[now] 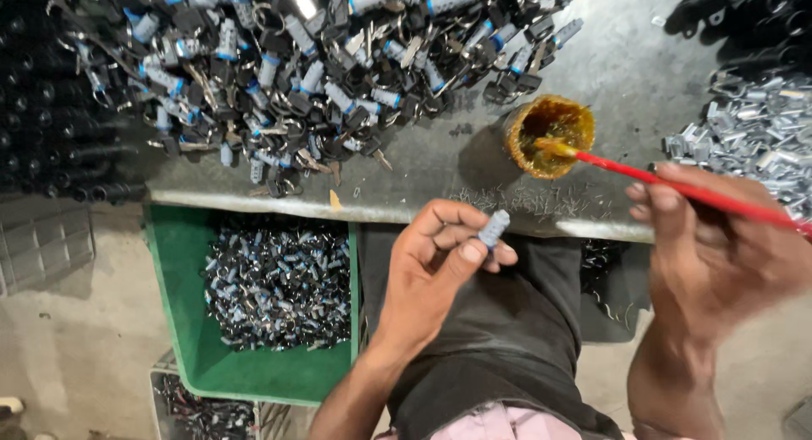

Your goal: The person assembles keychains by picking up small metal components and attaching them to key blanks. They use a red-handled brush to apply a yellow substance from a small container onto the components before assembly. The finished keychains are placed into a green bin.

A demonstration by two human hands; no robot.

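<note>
Left hand (440,258) is pinching a small grey cylinder (493,229) between thumb and fingers, while right hand (719,245) is gripping a red-handled brush (677,185) dipping into the amber grease pot (550,136).

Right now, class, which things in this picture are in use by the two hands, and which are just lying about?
In use:
left hand pinching a small grey cylinder
right hand holding a red brush
pot of amber grease, brush tip dipped in

Lying about:
heap of keys and cylinders on the bench
green bin of parts
pile of silver clips
</note>
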